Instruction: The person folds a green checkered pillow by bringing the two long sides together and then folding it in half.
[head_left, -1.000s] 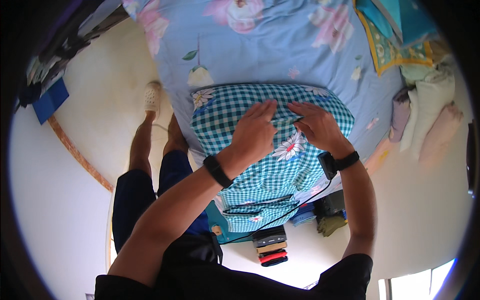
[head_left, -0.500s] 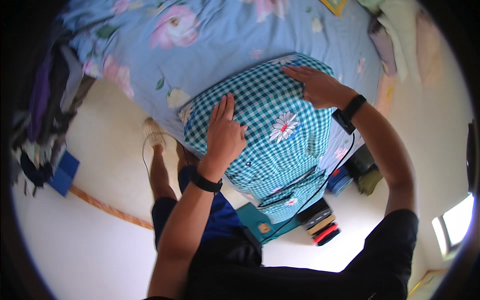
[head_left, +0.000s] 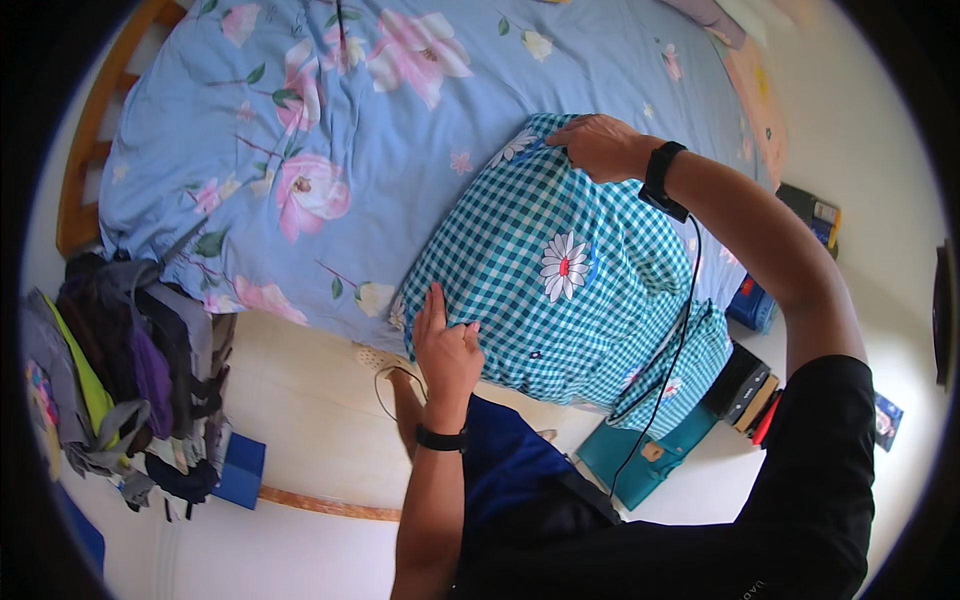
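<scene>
A teal-and-white checked pillowcase (head_left: pixel 500 260) with printed daisies lies across the near edge of the bed. Most of it is puffed out, its filling hidden, while its loose end hangs in folds at the lower right. My left hand (head_left: pixel 447 350) rests on the left side of the fabric, fingers stretched out and thumb apart. At the far corner my right hand (head_left: pixel 603 150) has its fingers bent over the cloth, gripping its edge. Each wrist wears a black band, and a black cable (head_left: pixel 672 365) runs down from the right one over the folds.
Blue floral bedding (head_left: pixel 400 150) covers the bed behind. Clothes (head_left: pixel 140 370) hang at the left beside a blue panel (head_left: pixel 240 470). A teal case (head_left: pixel 650 455) and a stack of boxes (head_left: pixel 745 390) lie beyond the loose end.
My right hand has gone from lying flat with fingers extended to bent fingers at the far corner. The puffed pillowcase has turned and its far side has narrowed. The view has shifted, showing more bed.
</scene>
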